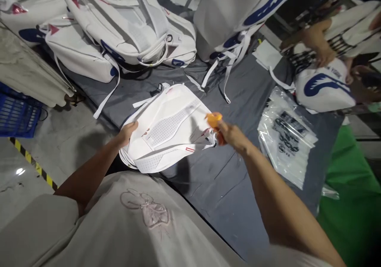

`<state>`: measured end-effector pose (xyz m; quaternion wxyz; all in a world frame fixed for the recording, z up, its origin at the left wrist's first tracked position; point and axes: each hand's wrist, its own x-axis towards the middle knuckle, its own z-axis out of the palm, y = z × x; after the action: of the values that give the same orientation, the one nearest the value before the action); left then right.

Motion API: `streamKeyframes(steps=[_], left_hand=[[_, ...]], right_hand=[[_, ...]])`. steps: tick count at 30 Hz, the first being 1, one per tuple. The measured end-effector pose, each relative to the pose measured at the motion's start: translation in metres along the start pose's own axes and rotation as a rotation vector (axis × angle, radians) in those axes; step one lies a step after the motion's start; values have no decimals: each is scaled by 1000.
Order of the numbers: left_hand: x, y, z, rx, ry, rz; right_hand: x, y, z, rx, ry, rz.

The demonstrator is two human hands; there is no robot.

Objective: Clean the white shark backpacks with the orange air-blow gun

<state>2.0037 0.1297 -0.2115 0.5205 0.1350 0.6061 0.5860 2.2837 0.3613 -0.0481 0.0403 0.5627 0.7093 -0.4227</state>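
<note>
Here in the head view, my left hand is closed on the left edge of the white backpack, which lies on the grey desk right in front of me, between my two hands. Over at its right end, my right hand grips an orange tool, blurred; whether that touches the fabric, I can't tell. More white bags crowd the far side.

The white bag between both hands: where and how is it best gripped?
Probably grip the white bag by its left edge, coming from the left, where the left hand holds it: the border curves outward, away from the orange tool.
</note>
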Motion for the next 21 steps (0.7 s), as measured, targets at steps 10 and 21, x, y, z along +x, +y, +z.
streamKeyframes(steps=[10, 21], left_hand=[[31, 4, -7, -131, 68, -358], [-4, -18, 67, 1499, 163, 352]], right_hand=[[5, -56, 69, -364, -202, -282], [-7, -78, 17, -910, 140, 0]])
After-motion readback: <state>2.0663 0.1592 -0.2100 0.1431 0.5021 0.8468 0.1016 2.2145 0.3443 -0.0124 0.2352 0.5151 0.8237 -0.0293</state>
